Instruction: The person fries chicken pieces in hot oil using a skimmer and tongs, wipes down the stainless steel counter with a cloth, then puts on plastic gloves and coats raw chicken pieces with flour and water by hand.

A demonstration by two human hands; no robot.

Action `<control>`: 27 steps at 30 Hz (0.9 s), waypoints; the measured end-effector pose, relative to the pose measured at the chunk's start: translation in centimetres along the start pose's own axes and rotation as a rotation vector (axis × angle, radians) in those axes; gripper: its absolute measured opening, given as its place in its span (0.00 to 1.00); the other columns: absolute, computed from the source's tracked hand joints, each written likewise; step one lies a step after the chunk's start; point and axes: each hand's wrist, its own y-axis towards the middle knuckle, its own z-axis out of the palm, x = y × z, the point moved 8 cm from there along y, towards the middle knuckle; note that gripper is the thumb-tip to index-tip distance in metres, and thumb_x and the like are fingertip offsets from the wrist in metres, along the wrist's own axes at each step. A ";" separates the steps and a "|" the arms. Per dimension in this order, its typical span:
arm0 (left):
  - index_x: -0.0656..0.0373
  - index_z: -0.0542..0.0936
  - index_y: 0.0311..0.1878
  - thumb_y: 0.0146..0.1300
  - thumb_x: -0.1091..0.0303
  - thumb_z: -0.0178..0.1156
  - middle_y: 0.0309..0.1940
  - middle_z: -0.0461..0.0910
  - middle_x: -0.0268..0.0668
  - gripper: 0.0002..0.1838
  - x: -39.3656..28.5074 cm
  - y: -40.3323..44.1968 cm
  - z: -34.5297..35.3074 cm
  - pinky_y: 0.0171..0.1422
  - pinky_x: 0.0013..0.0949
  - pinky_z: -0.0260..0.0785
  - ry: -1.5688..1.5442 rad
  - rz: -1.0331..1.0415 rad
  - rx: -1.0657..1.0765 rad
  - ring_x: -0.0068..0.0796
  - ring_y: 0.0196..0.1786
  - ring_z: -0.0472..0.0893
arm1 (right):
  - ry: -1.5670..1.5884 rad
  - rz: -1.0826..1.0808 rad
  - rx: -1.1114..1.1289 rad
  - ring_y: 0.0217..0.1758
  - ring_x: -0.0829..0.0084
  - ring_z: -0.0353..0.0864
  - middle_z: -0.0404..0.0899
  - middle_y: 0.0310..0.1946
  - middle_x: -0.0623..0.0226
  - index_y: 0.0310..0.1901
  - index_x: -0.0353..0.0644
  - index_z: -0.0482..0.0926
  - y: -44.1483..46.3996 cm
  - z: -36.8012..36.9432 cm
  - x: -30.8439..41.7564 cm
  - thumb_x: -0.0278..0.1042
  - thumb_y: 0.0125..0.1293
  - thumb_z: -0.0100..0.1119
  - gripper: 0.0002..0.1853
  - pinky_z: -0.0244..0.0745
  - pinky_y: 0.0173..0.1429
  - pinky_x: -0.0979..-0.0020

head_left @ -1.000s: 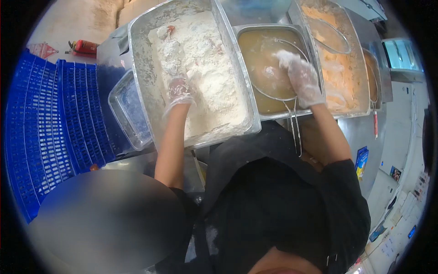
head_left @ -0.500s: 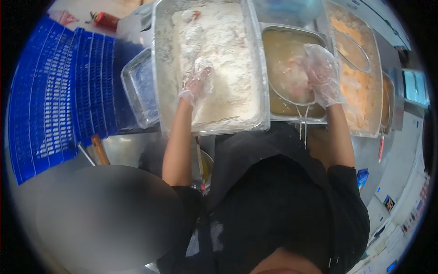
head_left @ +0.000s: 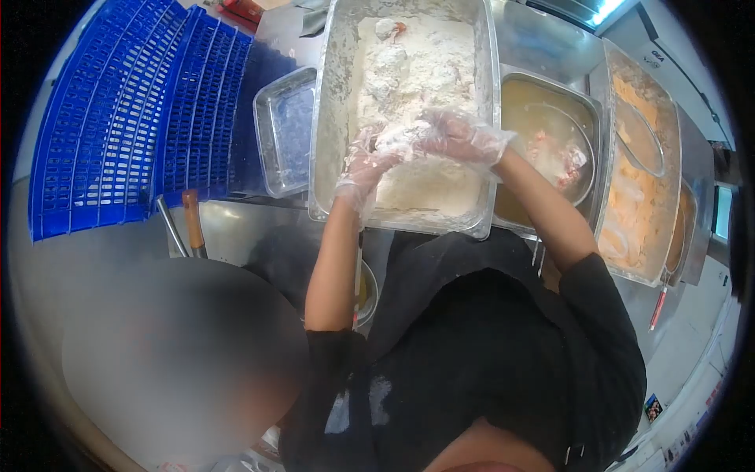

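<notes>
Both hands wear clear plastic gloves and meet over the large metal tray of white flour (head_left: 480,79). Between them is a flour-coated piece (head_left: 403,140). My left hand (head_left: 366,164) closes round its left side. From the right, my right hand (head_left: 464,141) closes on the same piece, fingers pointing left. Glove film and flour partly hide the fingertips. Another floured lump (head_left: 387,30) with a reddish spot lies at the tray's far end. Right of the tray, a pan of cloudy liquid (head_left: 515,98) holds a wire strainer (head_left: 591,130) with pinkish pieces (head_left: 562,160) in it.
Blue perforated baskets (head_left: 102,141) and an empty-looking metal pan (head_left: 289,130) stand at left. At right are a tray of orange coating (head_left: 641,197) with a wire strainer and a red-handled tool (head_left: 659,308). A wooden handle (head_left: 193,224) lies lower left. A blurred round shape fills the bottom left.
My right hand has moved left from the liquid pan to the flour tray and meets my left hand at the floured piece. The whole view has shifted, with the trays further right.
</notes>
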 end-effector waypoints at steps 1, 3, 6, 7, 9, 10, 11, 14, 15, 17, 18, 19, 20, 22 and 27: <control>0.63 0.62 0.65 0.44 0.77 0.69 0.59 0.69 0.46 0.41 0.9 0.3 -1.1 0.55 0.29 0.70 -0.146 0.083 -0.121 0.33 0.58 0.72 | -0.002 -0.003 0.001 0.62 0.57 0.69 0.69 0.58 0.48 0.62 0.36 0.64 0.0 0.0 0.4 0.62 0.60 0.52 0.39 0.59 0.68 0.64; 0.63 0.62 0.65 0.44 0.77 0.68 0.59 0.69 0.45 0.42 -1.1 -1.0 0.1 0.55 0.28 0.70 -0.129 0.048 -0.062 0.33 0.58 0.72 | -0.235 -0.055 -0.033 0.61 0.57 0.69 0.70 0.57 0.49 0.61 0.34 0.65 -0.8 0.0 2.1 0.61 0.64 0.48 0.36 0.61 0.68 0.63; 0.63 0.62 0.66 0.45 0.76 0.68 0.60 0.68 0.45 0.42 -1.9 -2.3 1.0 0.57 0.30 0.69 -0.151 0.045 0.015 0.34 0.58 0.72 | -0.418 -0.313 -0.355 0.45 0.56 0.78 0.79 0.40 0.51 0.47 0.35 0.75 -3.4 -1.1 5.5 0.45 0.64 0.54 0.20 0.72 0.49 0.62; 0.62 0.61 0.66 0.45 0.75 0.68 0.60 0.68 0.44 0.42 -2.2 -2.4 1.0 0.59 0.31 0.68 -0.188 0.082 0.032 0.35 0.59 0.72 | -0.416 -0.312 -0.353 0.45 0.56 0.78 0.79 0.40 0.51 0.47 0.35 0.75 -4.1 -1.0 6.4 0.45 0.64 0.54 0.20 0.72 0.49 0.62; 0.61 0.61 0.67 0.48 0.71 0.68 0.61 0.68 0.44 0.41 -2.1 -2.2 -0.6 0.61 0.33 0.67 0.038 0.087 0.011 0.35 0.59 0.71 | -0.287 -0.055 -0.346 0.44 0.57 0.78 0.78 0.38 0.51 0.43 0.35 0.76 -4.9 -2.7 7.4 0.47 0.65 0.52 0.20 0.71 0.51 0.61; 0.60 0.61 0.67 0.50 0.68 0.68 0.61 0.68 0.43 0.41 -2.2 -2.0 -1.5 0.62 0.34 0.66 0.265 0.094 -0.004 0.36 0.60 0.71 | -0.286 -0.053 -0.349 0.44 0.57 0.78 0.78 0.38 0.51 0.43 0.35 0.76 -4.5 -2.5 6.8 0.47 0.65 0.52 0.20 0.71 0.51 0.61; 0.60 0.61 0.67 0.50 0.68 0.68 0.61 0.68 0.43 0.41 -2.8 -1.9 -1.8 0.62 0.34 0.66 0.264 0.100 0.004 0.36 0.60 0.71 | -0.267 -0.098 -0.378 0.43 0.58 0.78 0.78 0.37 0.52 0.42 0.35 0.76 -4.1 -2.0 5.9 0.46 0.65 0.52 0.19 0.71 0.50 0.61; 0.59 0.61 0.68 0.54 0.57 0.66 0.63 0.67 0.44 0.40 -3.0 -0.2 -3.4 0.65 0.38 0.63 0.552 -0.111 -0.097 0.39 0.63 0.69 | -0.329 -0.167 -0.539 0.40 0.60 0.77 0.78 0.34 0.54 0.39 0.35 0.76 -4.7 -0.5 2.7 0.44 0.65 0.53 0.17 0.70 0.48 0.61; 0.57 0.60 0.68 0.54 0.53 0.65 0.64 0.65 0.45 0.41 -3.2 1.9 -4.0 0.65 0.40 0.64 0.762 -0.005 -0.103 0.43 0.62 0.69 | -0.417 -0.241 -0.647 0.39 0.61 0.77 0.78 0.33 0.56 0.38 0.36 0.76 -5.3 -1.2 2.6 0.43 0.65 0.53 0.15 0.70 0.47 0.61; 0.56 0.60 0.68 0.53 0.50 0.65 0.65 0.63 0.47 0.42 -1.8 4.6 -4.0 0.64 0.43 0.65 0.959 0.094 -0.081 0.48 0.61 0.70 | -0.339 -0.042 -0.631 0.39 0.62 0.77 0.78 0.33 0.56 0.41 0.36 0.76 -7.7 -4.9 3.9 0.42 0.65 0.54 0.15 0.70 0.48 0.61; 0.56 0.59 0.69 0.53 0.48 0.64 0.66 0.63 0.45 0.43 -1.8 6.0 -3.8 0.66 0.42 0.63 1.122 0.213 -0.116 0.48 0.62 0.69 | -0.245 0.116 -0.604 0.40 0.63 0.77 0.78 0.33 0.56 0.44 0.37 0.76 -8.9 -6.5 4.6 0.42 0.65 0.54 0.15 0.70 0.48 0.61; 0.55 0.58 0.69 0.53 0.46 0.64 0.66 0.63 0.44 0.44 -2.6 7.5 -3.4 0.67 0.41 0.61 1.281 0.345 -0.165 0.49 0.63 0.68 | -0.208 0.156 -0.691 0.43 0.63 0.76 0.76 0.35 0.54 0.50 0.38 0.74 -11.1 -8.2 5.1 0.42 0.64 0.56 0.18 0.69 0.50 0.60; 0.55 0.58 0.69 0.53 0.46 0.64 0.66 0.63 0.44 0.44 -3.5 8.5 -2.7 0.67 0.41 0.61 1.278 0.350 -0.153 0.49 0.63 0.68 | -0.680 0.151 -0.712 0.46 0.61 0.75 0.76 0.39 0.54 0.53 0.39 0.73 -12.7 -8.6 6.1 0.44 0.64 0.56 0.21 0.69 0.51 0.60; 0.56 0.60 0.68 0.50 0.44 0.64 0.64 0.66 0.44 0.45 -4.9 10.2 -2.7 0.68 0.40 0.60 1.172 0.119 -0.252 0.48 0.64 0.67 | -0.834 0.259 -0.807 0.51 0.58 0.73 0.75 0.46 0.54 0.55 0.39 0.71 -16.9 -8.8 2.6 0.47 0.63 0.56 0.25 0.68 0.54 0.60; 0.57 0.63 0.66 0.45 0.46 0.67 0.59 0.71 0.46 0.46 -4.0 17.5 -2.2 0.65 0.39 0.64 1.181 0.255 -0.231 0.47 0.61 0.71 | -0.493 0.846 -0.651 0.57 0.58 0.71 0.73 0.52 0.54 0.57 0.38 0.70 -18.8 -12.0 -4.6 0.53 0.61 0.55 0.30 0.68 0.58 0.61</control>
